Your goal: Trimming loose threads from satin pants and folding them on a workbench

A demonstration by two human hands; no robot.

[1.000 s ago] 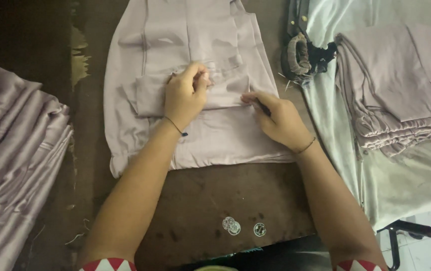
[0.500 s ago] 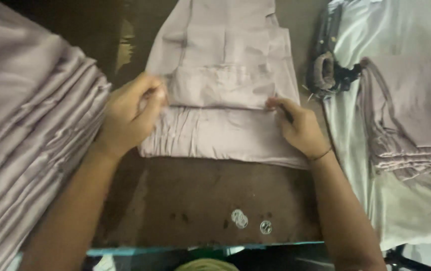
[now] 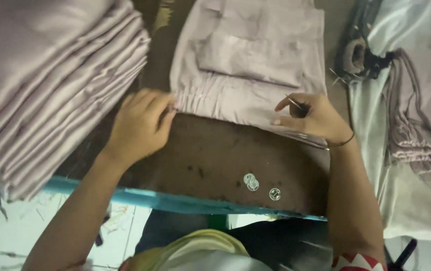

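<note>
Now the left hand (image 3: 137,125) has slid off the top of the pale lilac garment (image 3: 248,60) to its gathered lower left corner, fingers curled and pinching the hem. The right hand (image 3: 313,118), holding small thread snips (image 3: 294,103), has moved back to the hem's right end. The garment lies flat on the brown table (image 3: 215,165). Two stacks of folded cloth flank it, left (image 3: 44,85) and right (image 3: 421,110); three round stickers (image 3: 258,184) sit on the tabletop.

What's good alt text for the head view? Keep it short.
Seen from above, a person's left hand and right hand grip the near edge of a pale mauve garment on a dark brown table; the right hand also holds a thin metal tool. Folded mauve stacks lie left and right.
</note>
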